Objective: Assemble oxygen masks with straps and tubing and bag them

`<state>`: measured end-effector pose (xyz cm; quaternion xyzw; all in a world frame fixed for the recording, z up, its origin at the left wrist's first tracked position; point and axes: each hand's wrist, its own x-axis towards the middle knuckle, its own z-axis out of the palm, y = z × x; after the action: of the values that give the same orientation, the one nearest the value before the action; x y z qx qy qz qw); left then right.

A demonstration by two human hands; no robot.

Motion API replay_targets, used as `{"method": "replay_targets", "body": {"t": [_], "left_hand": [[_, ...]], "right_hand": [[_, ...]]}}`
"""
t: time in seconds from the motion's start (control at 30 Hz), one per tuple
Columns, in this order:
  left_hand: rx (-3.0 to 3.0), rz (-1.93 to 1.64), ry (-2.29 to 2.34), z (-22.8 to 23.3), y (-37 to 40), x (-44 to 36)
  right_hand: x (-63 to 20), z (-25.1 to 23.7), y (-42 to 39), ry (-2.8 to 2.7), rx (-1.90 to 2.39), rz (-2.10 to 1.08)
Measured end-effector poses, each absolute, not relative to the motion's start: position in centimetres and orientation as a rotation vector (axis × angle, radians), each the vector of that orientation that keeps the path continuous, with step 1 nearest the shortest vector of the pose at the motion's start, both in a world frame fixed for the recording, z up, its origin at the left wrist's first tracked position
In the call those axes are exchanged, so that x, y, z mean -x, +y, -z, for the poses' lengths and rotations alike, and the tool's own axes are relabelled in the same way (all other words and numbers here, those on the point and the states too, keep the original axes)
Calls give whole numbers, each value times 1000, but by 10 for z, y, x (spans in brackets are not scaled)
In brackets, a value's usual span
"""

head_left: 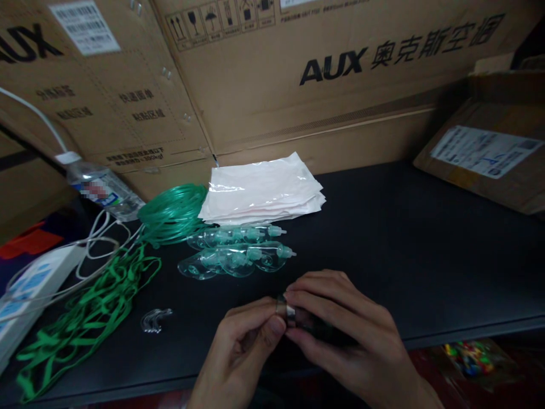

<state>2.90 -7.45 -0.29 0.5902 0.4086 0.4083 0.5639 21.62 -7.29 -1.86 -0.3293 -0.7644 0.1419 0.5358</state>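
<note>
Near the table's front edge, my left hand [244, 346] pinches a small shiny band [290, 314] between thumb and forefinger. From the other side my right hand [353, 324] grips the same band with its fingertips. Something dark shows below the right fingers, too shaded to name. Just beyond the hands lie several clear green oxygen masks [238, 258] in two overlapping rows. A small heap of thin, bent metal strips [155, 320] is left of my left hand. Green elastic straps [91, 309] lie tangled farther left.
Behind the masks are a coil of green tubing [174, 213] and a stack of white plastic packets [259, 190]. A bottle [106, 187], white cables and a power strip [36, 289] occupy the left. Large cartons [340, 113] line the back; another box [485, 142] stands right.
</note>
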Motion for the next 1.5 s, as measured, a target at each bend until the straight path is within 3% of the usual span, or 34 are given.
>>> {"method": "replay_targets", "body": {"t": [0.57,0.77,1.1,1.5], "left_hand": [[-1326,-974,1010,6,-67,-32],[-1331,-1164,1083,16,-73,-28],[-1335,-1103,1002,15,-68,-28],[-1619,-1330,1023,12,-77,-40]], "right_hand": [[-219,23,-74,-1855,792,-481],[-220,23,-73,-1434,1060,-854],[-226,11,-66,-1215,976,-1365],[-235,36,-66,-1108,1033,-1502]]}}
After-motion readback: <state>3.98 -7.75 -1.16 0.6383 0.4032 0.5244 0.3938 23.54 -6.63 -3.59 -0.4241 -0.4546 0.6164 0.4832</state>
